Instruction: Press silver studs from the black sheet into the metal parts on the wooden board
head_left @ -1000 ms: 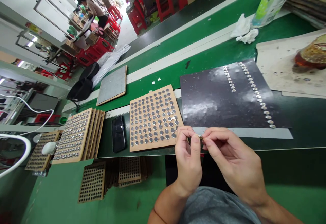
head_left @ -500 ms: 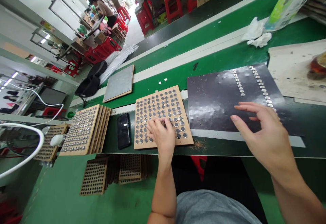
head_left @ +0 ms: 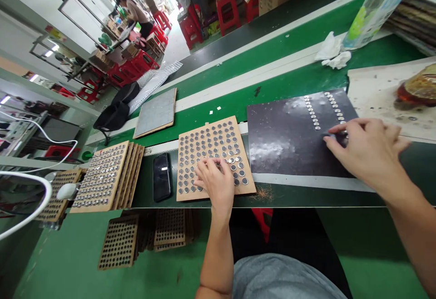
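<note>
My left hand [head_left: 215,178] rests over the lower middle of a brown board [head_left: 250,183] bearing rows of round, dark-faced discs with shiny rims. Its fingers are curled down, and whatever they pinch is hidden beneath them. A few discs at the board's right side carry a brighter piece on top. To the right, my right hand [head_left: 366,147] is over a dark sheet [head_left: 272,126]. Its thumb and forefinger come close together beside the rows of small shiny pieces [head_left: 311,112]. The hand covers part of the right row, and I cannot make out what is between its fingertips.
A black phone [head_left: 161,176] lies left of the board, beside stacked disc boards [head_left: 102,176]. Behind are a grey-topped panel [head_left: 155,113] and a black bag [head_left: 114,113]. At right stand a plastic bottle [head_left: 371,13], crumpled tissue [head_left: 332,54] and an amber container [head_left: 418,88].
My right hand has moved up and right over the sheet, onto the right row of pieces, and its thumb and forefinger have drawn together. The left hand stays over the board.
</note>
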The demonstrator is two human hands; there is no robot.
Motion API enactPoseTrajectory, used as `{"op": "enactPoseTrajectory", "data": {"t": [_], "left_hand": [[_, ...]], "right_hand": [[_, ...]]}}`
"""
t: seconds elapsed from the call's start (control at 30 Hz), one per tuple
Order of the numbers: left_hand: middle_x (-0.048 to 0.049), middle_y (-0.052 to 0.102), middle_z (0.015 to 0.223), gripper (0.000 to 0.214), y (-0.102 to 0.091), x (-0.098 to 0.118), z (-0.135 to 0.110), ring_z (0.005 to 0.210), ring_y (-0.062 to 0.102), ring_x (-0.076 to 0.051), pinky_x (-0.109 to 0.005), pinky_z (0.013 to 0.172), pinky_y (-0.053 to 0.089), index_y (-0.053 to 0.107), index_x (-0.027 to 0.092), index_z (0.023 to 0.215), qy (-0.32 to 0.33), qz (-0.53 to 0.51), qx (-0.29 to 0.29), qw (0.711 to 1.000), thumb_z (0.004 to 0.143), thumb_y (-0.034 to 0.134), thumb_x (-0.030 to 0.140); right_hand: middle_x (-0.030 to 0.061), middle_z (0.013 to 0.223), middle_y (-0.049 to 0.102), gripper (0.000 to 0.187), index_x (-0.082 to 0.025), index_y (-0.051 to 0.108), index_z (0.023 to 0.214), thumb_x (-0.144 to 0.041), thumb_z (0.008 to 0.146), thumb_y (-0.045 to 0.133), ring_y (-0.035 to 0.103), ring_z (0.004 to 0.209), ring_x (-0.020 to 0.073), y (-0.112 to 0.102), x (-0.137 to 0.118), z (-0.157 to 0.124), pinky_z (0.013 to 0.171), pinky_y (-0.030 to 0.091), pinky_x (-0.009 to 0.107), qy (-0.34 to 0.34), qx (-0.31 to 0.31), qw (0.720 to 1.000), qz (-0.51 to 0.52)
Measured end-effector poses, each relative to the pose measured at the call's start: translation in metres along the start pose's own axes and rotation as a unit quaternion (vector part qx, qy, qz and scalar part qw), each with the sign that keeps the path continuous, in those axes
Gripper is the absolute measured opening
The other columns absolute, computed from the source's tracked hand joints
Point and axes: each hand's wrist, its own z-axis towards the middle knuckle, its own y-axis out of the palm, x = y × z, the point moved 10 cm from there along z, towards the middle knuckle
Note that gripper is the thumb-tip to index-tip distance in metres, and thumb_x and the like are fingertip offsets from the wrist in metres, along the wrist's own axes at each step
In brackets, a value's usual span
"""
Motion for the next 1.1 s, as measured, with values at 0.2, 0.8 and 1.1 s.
{"op": "enactPoseTrajectory", "data": {"t": [0.2, 0.8, 1.1], "left_hand": [[-0.0094, 0.057, 0.106, 0.012, -0.005, 0.007, -0.012, 0.114, 0.050, -0.033, -0.066, 0.105, 0.026, 0.059, 0.021, 0.084, 0.025, -0.117, 0.007, 0.993, 0.093, 0.054, 0.029], [-0.0028, 0.053, 0.090, 0.027, 0.018, 0.061, -0.064, 0.092, 0.053, -0.018, -0.031, 0.086, 0.043, 0.064, 0.020, 0.082, 0.041, -0.487, -0.234, 0.840, 0.094, 0.062, 0.045], [-0.0035, 0.050, 0.089, 0.032, 0.005, 0.069, -0.066, 0.089, 0.052, -0.019, -0.032, 0.083, 0.043, 0.057, 0.021, 0.080, 0.075, -0.490, -0.203, 0.845, 0.097, 0.056, 0.048]], "right_hand": [[0.0175, 0.115, 0.055, 0.025, -0.016, 0.065, 0.080, -0.039, 0.091, 0.063, 0.040, 0.127, 0.0455, 0.011, -0.003, 0.030, 0.095, 0.027, 0.067, 0.030, -0.057, 0.998, -0.006], [0.0068, 0.102, 0.063, 0.002, -0.025, 0.064, 0.096, -0.026, 0.096, 0.062, 0.060, 0.099, 0.0234, -0.035, -0.148, -0.083, 0.085, 0.053, 0.042, -0.133, -0.008, 0.962, 0.238], [0.0070, 0.101, 0.064, 0.013, -0.024, 0.064, 0.100, -0.015, 0.091, 0.064, 0.064, 0.094, 0.0218, -0.039, -0.151, -0.095, 0.083, 0.057, 0.038, -0.122, 0.038, 0.957, 0.261]]}}
